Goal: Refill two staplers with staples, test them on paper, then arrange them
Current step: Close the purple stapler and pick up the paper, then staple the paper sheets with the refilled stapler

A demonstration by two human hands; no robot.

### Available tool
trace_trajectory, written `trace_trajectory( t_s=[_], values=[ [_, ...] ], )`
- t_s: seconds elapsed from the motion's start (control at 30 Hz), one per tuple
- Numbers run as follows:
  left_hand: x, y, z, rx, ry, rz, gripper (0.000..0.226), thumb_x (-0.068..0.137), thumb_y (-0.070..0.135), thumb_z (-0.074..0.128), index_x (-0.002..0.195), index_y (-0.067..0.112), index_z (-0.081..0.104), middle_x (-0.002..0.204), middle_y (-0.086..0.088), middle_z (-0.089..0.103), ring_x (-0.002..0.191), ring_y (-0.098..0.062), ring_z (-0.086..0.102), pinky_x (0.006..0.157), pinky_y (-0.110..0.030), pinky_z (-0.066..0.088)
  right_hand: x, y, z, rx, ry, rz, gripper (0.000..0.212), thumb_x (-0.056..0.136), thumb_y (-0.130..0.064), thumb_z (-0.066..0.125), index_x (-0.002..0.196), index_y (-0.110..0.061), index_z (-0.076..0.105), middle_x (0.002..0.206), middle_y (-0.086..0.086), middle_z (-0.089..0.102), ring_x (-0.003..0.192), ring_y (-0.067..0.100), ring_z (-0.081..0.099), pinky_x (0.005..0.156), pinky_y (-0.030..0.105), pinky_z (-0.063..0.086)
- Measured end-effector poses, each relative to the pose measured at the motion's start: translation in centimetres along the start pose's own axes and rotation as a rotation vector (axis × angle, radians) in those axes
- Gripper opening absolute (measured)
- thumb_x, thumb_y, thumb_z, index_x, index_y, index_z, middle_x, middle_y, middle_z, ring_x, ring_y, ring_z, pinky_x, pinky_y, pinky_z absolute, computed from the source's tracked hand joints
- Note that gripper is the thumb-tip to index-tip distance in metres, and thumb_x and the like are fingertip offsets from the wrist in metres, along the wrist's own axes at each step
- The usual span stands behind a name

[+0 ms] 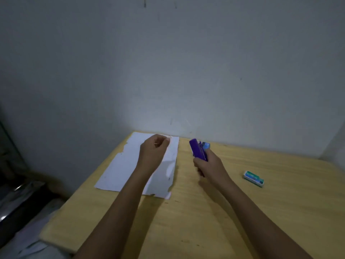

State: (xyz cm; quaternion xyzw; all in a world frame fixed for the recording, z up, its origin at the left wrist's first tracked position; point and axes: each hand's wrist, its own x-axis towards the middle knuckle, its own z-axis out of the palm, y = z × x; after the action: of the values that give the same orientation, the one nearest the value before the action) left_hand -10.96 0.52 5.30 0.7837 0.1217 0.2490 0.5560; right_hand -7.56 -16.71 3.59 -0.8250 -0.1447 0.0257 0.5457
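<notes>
The pale yellow wooden table [214,217] stands against a grey wall. On its far left lies one white sheet of paper with torn edges [121,171]. Above the sheet hovers the left hand [154,153], its fingers curled together and thumb to fingertip. It seems to pinch a small strip of staples [156,143] (only a thin pale glint, too small to be sure).

The right hand [210,166] is wrapped around the lower end of one purple plastic stapler [197,149], held off the table just right of the paper. The stapler's long axis runs from that grip up and away toward the wall, leaning slightly left. It is just to the right of the left hand's fingers, not touching them, so loading would mean bringing the left hand rightward to its upper end.

A small blue object [206,146] peeks out behind the stapler (whether it is the second stapler is unclear). One teal-and-white staple box [253,178] lies well to the right.
</notes>
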Motion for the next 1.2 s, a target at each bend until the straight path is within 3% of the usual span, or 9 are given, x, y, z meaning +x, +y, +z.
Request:
trace_trajectory(
  t_s=[0.13,0.23,0.33,0.47,0.57,0.73,0.97,1.13,1.2],
  values=[
    [3.5,-4.5,-5.2,0.56,0.12,-0.13,0.045,0.088,0.034,0.061,0.122,0.006,0.055,0.126,-0.016,0.054,0.118,-0.03,0.048,0.091,-0.035,0.04,2.9,-1.0,3.9,-0.095,0.056,0.082,0.026,0.079,-0.024,0.067,0.07,-0.013,0.046,0.063,0.001,0.048,0.052,0.015,0.043,0.049,0.024,0.034],
    [3.9,-6.2,-6.3,0.862,-0.024,-0.351,0.084,0.076,0.056,0.067,0.138,0.009,0.035,0.141,-0.015,0.036,0.132,-0.034,0.031,0.099,-0.047,0.036,3.9,-1.1,5.4,-0.262,-0.02,0.168,0.032,0.082,-0.022,0.064,0.107,-0.007,0.052,0.097,0.01,0.059,0.074,0.02,0.053,0.05,0.023,0.035],
    [4.7,-7.2,-7.4,0.937,-0.078,-0.427,0.105,0.066,0.066,0.069,0.142,0.009,0.025,0.144,-0.016,0.031,0.133,-0.035,0.028,0.102,-0.048,0.031,5.1,-1.4,7.8,-0.401,-0.113,0.176,0.052,0.083,-0.019,0.064,0.127,-0.003,0.043,0.123,0.014,0.055,0.1,0.027,0.057,0.066,0.025,0.038],
    [6.1,-7.0,-8.1,0.839,-0.148,-0.538,0.118,0.061,0.058,0.079,0.147,0.008,0.015,0.15,-0.015,0.029,0.138,-0.035,0.026,0.108,-0.05,0.025,6.0,-1.8,8.9,-0.378,-0.144,0.23,0.055,0.081,-0.017,0.066,0.128,-0.003,0.042,0.122,0.013,0.055,0.095,0.025,0.054,0.066,0.026,0.039],
    [6.7,-7.8,-8.5,0.659,-0.132,-0.55,0.101,0.06,0.046,0.084,0.137,0.001,0.036,0.139,-0.016,0.045,0.128,-0.036,0.043,0.105,-0.047,0.036,6.7,-2.0,8.9,-0.262,-0.132,0.243,0.045,0.077,-0.011,0.067,0.116,-0.005,0.046,0.109,0.013,0.056,0.082,0.02,0.05,0.05,0.022,0.033],
    [6.3,-7.3,-9.4,0.227,0.0,-0.411,0.024,0.088,0.023,0.064,0.094,0.0,0.067,0.086,-0.017,0.062,0.082,-0.025,0.059,0.07,-0.028,0.04,7.0,-2.5,7.3,0.094,-0.035,0.21,0.037,0.077,0.0,0.068,0.103,-0.01,0.043,0.086,0.004,0.051,0.066,0.009,0.046,0.051,0.021,0.033],
    [5.4,-3.4,-10.3,-0.225,0.018,-0.401,0.038,0.085,0.02,0.069,0.112,-0.005,0.064,0.11,-0.02,0.066,0.103,-0.035,0.063,0.099,-0.048,0.048,6.5,-3.4,3.8,0.299,0.088,-0.002,0.041,0.08,-0.001,0.067,0.114,-0.013,0.047,0.097,0.0,0.05,0.082,0.015,0.05,0.075,0.03,0.044],
    [5.1,-1.2,-10.0,-0.233,0.049,-0.215,0.014,0.088,0.022,0.065,0.088,0.008,0.068,0.09,-0.009,0.066,0.077,-0.018,0.063,0.066,-0.021,0.052,5.8,-4.3,1.5,0.204,-0.02,-0.187,0.032,0.077,-0.009,0.072,0.101,-0.022,0.054,0.102,-0.009,0.063,0.091,0.01,0.056,0.081,0.026,0.047],
    [5.1,-0.9,-10.0,-0.253,0.063,-0.157,0.025,0.087,0.025,0.066,0.094,0.002,0.069,0.089,-0.009,0.066,0.08,-0.02,0.062,0.068,-0.025,0.048,5.6,-4.5,1.1,0.144,-0.028,-0.205,0.031,0.074,-0.011,0.075,0.09,-0.025,0.052,0.09,-0.009,0.066,0.086,0.01,0.06,0.074,0.023,0.047]
  ],
)
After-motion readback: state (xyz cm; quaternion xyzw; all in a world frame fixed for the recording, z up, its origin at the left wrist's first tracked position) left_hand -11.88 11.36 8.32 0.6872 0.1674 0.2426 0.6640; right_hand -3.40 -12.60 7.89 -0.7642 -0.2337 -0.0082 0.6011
